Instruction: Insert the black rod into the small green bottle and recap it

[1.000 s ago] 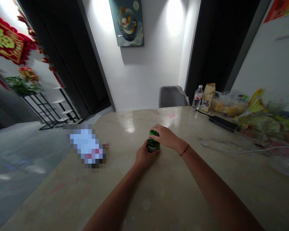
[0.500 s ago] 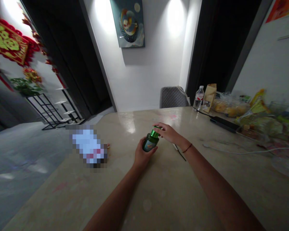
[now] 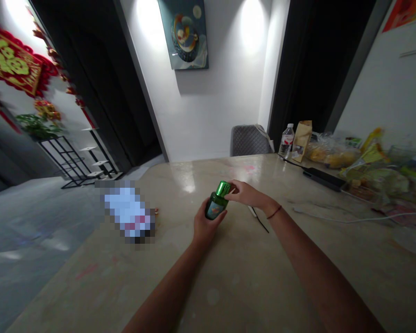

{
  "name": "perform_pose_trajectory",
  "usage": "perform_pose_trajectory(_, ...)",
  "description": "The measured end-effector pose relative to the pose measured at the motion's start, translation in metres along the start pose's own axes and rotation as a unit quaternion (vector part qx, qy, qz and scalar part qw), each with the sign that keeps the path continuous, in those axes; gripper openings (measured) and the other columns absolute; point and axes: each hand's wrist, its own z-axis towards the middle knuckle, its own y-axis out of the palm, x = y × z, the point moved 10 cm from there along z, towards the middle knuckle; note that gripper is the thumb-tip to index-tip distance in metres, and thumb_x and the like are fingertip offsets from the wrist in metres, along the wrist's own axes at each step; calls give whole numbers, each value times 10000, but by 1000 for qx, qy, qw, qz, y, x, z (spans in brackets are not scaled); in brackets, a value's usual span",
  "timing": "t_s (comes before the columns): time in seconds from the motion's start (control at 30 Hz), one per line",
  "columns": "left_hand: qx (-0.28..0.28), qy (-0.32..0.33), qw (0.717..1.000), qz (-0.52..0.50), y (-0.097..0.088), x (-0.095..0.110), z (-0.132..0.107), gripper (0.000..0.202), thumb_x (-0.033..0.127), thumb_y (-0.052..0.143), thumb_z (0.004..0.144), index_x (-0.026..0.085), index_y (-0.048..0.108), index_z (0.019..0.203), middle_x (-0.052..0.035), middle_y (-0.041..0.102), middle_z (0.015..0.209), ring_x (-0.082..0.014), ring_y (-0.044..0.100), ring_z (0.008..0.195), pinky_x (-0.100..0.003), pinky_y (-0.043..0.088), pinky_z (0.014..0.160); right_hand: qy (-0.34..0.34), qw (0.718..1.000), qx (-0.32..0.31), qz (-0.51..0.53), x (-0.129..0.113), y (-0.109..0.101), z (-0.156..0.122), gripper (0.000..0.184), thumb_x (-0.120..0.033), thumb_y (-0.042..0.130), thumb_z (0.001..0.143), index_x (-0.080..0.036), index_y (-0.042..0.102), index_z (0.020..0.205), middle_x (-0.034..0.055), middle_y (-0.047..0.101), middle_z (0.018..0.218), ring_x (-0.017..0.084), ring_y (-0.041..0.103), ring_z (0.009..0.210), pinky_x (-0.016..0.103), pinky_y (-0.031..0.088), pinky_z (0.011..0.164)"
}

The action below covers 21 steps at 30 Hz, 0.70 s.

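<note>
A small dark green bottle [image 3: 214, 208] with a pale label stands tilted above the table, its top leaning to the right. My left hand [image 3: 205, 226] is wrapped around the lower body, thumb across the near side. On the bottle sits a shiny green cap [image 3: 223, 188]. My right hand [image 3: 244, 192] is at the cap's right side, thumb near its lower edge and fingers bent behind it; part of the fingertips is hidden. A thin dark cord with a light end [image 3: 260, 221] lies on the table beneath my right wrist.
A blurred-out bright object [image 3: 128, 210] lies on the left of the marble table [image 3: 229, 286]. At the right are a water bottle [image 3: 286, 141], a paper bag [image 3: 302, 138], a black power bank-like box [image 3: 324, 179], a white cable [image 3: 346, 221] and bagged food. A grey chair [image 3: 249, 140] stands behind.
My right hand has slid from over the cap to its right side, so more of the cap shows. My left hand and the bottle have stayed in place.
</note>
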Motion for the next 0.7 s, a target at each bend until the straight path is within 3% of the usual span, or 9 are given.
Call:
perform_pose_trajectory(0.1, 1, 4, 1000, 8, 0, 1, -1, 620, 411, 677, 608, 195, 480, 1155, -57, 619, 1041, -197, 590, 926, -335, 464, 836, 5, 1000, 6, -6, 7, 3, 4, 314, -236, 642, 655, -127, 543, 933, 24, 608, 810, 118, 566, 690, 237, 457, 622)
perform_pose_trajectory(0.3, -11, 28, 999, 16, 3, 6, -2, 612, 403, 680, 609, 196, 488, 1152, -69, 608, 1078, -206, 578, 966, -348, 451, 865, -7, 995, 92, -43, 10, -4, 6, 506, -443, 665, 619, -152, 532, 1010, 29, 591, 859, 121, 550, 731, 242, 449, 649)
perform_pose_trajectory(0.5, 6, 25, 999, 30, 0, 5, -3, 639, 415, 698, 585, 196, 486, 1147, -71, 606, 1078, -216, 576, 977, -357, 451, 871, 0, 998, 56, 12, 14, -4, 5, 557, -376, 707, 595, -141, 499, 1055, 30, 590, 837, 102, 540, 662, 234, 462, 597)
perform_pose_trajectory(0.7, 20, 11, 1000, 16, -3, 0, -1, 633, 427, 682, 606, 190, 476, 1156, -77, 599, 1092, -211, 573, 981, -348, 452, 871, 5, 999, 35, -5, 18, -12, 2, 578, -354, 712, 583, -143, 503, 1080, 28, 548, 847, 101, 537, 654, 246, 467, 589)
